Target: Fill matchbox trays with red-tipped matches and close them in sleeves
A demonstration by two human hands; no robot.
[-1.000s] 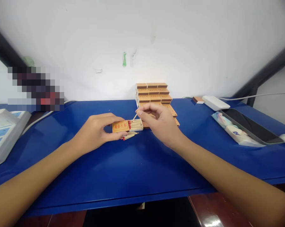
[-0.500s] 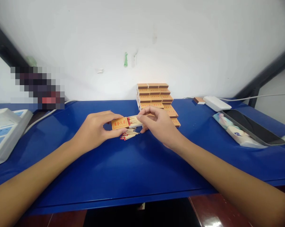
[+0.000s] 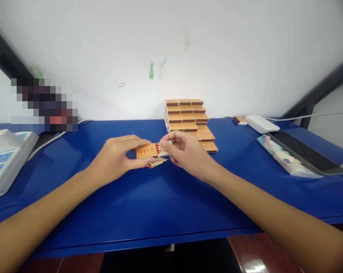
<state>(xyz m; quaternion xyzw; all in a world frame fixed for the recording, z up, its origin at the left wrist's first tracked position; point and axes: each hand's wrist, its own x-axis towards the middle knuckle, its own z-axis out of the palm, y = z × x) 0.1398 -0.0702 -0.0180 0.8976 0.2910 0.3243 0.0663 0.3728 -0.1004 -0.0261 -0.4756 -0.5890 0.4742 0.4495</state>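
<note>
My left hand (image 3: pixel 114 157) grips the orange sleeve of a matchbox (image 3: pixel 146 150) held just above the blue table (image 3: pixel 148 197). The box's tray sticks out to the right, showing red-tipped matches. My right hand (image 3: pixel 187 153) is closed on the end of that tray. A small pile of loose matches (image 3: pixel 156 163) lies on the table right under the box. Behind my right hand rises a stepped stack of matchboxes (image 3: pixel 188 117) against the white wall.
A white power strip (image 3: pixel 6 159) sits at the left edge with a cable running back. On the right lie a white adapter (image 3: pixel 262 123), a small brown box (image 3: pixel 240 120), a tissue pack (image 3: pixel 282 157) and a dark phone (image 3: pixel 302 151).
My right hand held a single match above the tray, then dropped to the tray's end. The tray has slid further into the sleeve; the box stays lifted.
</note>
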